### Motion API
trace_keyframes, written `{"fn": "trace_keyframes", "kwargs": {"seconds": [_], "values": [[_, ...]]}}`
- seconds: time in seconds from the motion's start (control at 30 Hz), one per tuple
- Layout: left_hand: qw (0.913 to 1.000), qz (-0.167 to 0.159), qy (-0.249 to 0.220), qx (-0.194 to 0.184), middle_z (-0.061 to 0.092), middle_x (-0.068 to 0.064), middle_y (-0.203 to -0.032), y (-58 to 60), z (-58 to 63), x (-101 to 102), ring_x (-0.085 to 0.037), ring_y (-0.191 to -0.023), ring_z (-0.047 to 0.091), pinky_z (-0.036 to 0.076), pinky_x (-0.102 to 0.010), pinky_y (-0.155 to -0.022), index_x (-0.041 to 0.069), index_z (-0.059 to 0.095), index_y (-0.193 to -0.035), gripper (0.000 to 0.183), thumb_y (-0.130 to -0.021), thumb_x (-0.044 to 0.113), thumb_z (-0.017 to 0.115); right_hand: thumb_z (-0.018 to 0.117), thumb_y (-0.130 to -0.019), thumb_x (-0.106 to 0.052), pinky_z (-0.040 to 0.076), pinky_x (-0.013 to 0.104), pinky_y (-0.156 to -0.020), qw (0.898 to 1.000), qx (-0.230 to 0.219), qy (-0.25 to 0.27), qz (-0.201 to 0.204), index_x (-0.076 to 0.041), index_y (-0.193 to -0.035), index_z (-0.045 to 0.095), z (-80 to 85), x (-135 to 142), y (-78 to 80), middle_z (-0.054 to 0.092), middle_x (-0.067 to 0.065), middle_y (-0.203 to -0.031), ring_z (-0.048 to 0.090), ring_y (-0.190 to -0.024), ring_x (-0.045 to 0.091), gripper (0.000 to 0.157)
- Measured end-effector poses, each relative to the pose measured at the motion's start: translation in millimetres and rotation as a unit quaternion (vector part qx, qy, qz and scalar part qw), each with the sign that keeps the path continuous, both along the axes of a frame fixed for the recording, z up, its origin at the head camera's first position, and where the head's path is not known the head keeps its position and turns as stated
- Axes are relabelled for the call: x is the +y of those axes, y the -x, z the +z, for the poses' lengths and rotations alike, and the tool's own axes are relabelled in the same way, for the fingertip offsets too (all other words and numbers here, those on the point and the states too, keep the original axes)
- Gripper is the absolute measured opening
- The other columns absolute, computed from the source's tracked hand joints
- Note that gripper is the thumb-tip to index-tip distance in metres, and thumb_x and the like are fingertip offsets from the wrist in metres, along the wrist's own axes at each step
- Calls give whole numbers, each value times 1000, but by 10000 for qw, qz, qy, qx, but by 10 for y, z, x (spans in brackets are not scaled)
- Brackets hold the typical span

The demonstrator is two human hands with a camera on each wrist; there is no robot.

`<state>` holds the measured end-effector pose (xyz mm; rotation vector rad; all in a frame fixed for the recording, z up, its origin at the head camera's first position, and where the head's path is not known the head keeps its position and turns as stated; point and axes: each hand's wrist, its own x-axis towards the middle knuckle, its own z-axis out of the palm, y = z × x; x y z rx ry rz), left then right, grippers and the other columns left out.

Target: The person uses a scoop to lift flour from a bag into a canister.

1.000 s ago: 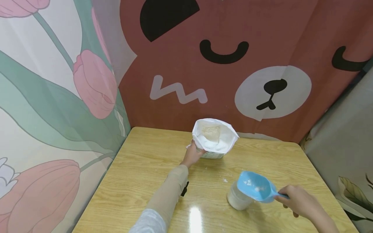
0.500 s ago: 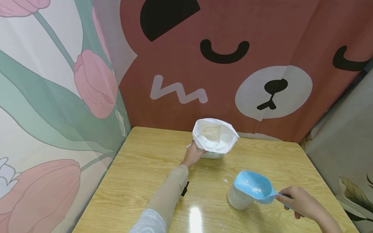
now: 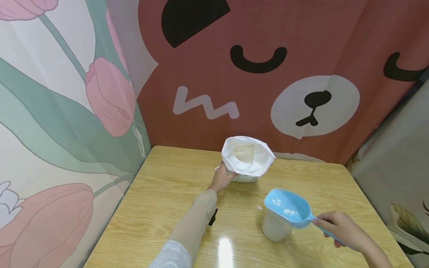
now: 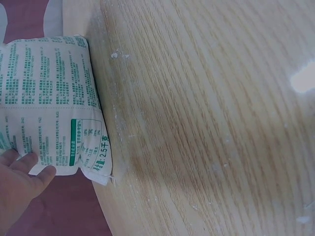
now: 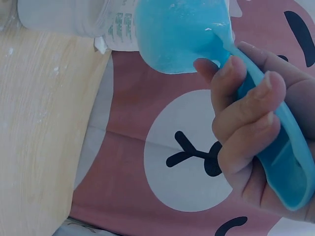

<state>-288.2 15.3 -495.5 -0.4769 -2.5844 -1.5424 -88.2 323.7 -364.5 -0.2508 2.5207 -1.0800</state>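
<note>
A white paper flour bag (image 3: pixel 246 178), its top open and white powder inside, stands at the back of the table. My left hand (image 3: pixel 222 178) holds it by the left side; in the left wrist view, the fingertips (image 4: pixel 45 178) lie on its green-printed face. My right hand (image 3: pixel 345 229) grips the handle of a blue scoop (image 3: pixel 299 203), fingers curled round it in the right wrist view. White clumps stick to the scoop's bowl. Below the scoop, a clear jar (image 3: pixel 275 229) with whitish contents stands on the table, its mouth hidden by the bowl.
The wooden table (image 3: pixel 167 208) has specks of white powder between the bag and the jar. A bear-patterned curtain (image 3: pixel 201 67) hangs close behind the table's back edge. A tulip-patterned curtain (image 3: pixel 67 149) runs along the left side.
The scoop has tilted and shifted left and slightly up over the jar, with the right hand turning along. The left hand and the flour bag have stayed in place.
</note>
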Motion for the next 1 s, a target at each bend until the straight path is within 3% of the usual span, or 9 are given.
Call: {"fn": "trace_keyframes", "kwargs": {"seconds": [0.2, 0.47, 1.0], "values": [[10000, -6, -25, 30, 49, -13, -122, -4, 2, -3, -26, -109, 49, 42, -41, -86, 8, 20, -139, 80, -81, 39, 65, 46, -94, -29, 40, 28, -36, 9996, 259, 74, -60, -3, -75, 56, 51, -70, 26, 49, 3, -60, 37, -37, 6, 34], [10000, 4, -61, 14, 49, -12, -121, -15, 12, -2, -25, -109, 49, 42, -40, -86, 8, 20, -139, 80, -81, 39, 65, 49, -92, -35, 39, 28, -38, 9974, 424, -113, -572, -2, -82, 59, 139, -250, 107, 49, 6, -64, 42, -39, 12, 36], [9998, -23, -173, 43, 50, -14, -118, -16, 8, -7, -27, -105, 51, 43, -42, -83, 7, 20, -139, 80, -81, 40, 64, 50, -91, -37, 38, 28, -38, 9938, 817, -107, -749, -4, -72, 56, 220, -513, 276, 49, 6, -62, 44, -40, 15, 38]]}}
